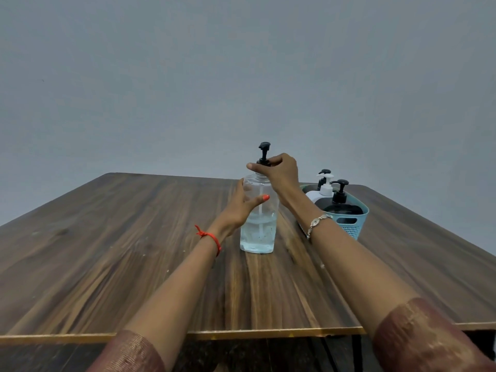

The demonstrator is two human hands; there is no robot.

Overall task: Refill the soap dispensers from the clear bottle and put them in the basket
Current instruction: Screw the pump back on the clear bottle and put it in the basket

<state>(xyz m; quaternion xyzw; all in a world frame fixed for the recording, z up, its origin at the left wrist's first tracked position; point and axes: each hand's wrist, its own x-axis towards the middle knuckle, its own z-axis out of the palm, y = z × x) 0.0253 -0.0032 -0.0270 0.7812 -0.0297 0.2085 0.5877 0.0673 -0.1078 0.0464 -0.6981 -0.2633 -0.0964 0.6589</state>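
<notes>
A clear bottle (258,232) stands upright in the middle of the wooden table (107,251), about a third full of clear liquid. Its black pump top (264,151) sits on the neck. My left hand (241,208) wraps the bottle's upper body from the left. My right hand (279,171) comes from above and right, fingers closed around the pump's collar. To the right stands a light blue basket (351,226) holding a black dispenser (342,205), a white dispenser (322,190) and another black pump (325,171) behind them.
A plain grey wall rises behind the table. The table's front edge runs along the bottom of the view. Bare wood lies to the left of the bottle and in front of it.
</notes>
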